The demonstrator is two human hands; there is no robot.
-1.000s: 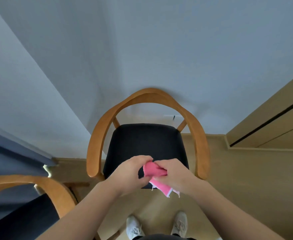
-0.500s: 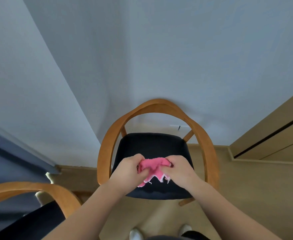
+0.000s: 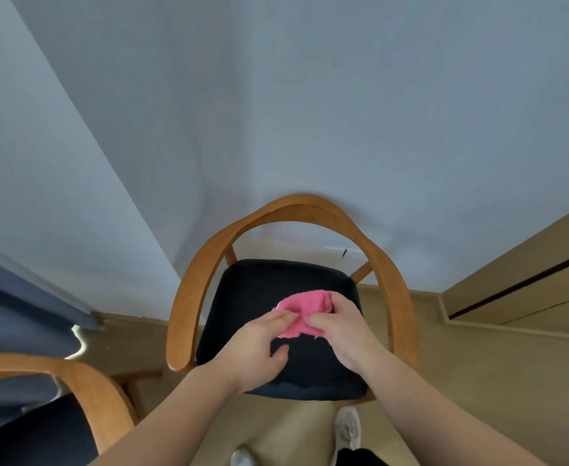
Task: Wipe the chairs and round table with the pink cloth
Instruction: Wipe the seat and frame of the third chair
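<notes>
My left hand (image 3: 256, 344), fingers straight, touches the pink cloth (image 3: 305, 309) that my right hand (image 3: 340, 327) grips bunched over the chair's black seat (image 3: 269, 280), so I judge I'm readying a seat wipe: next, press it flat and sweep toward the curved backrest (image 3: 303, 205).

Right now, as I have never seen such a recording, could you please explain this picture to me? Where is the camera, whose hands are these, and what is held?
There is no machine here. A person wears one camera on the head, looking forward and down, so you see their own arms. The right hand grips a pink cloth over the black seat of a wooden chair. The left hand touches the cloth's edge with its fingers. A second chair shows at lower left, and a shoe below.
</notes>
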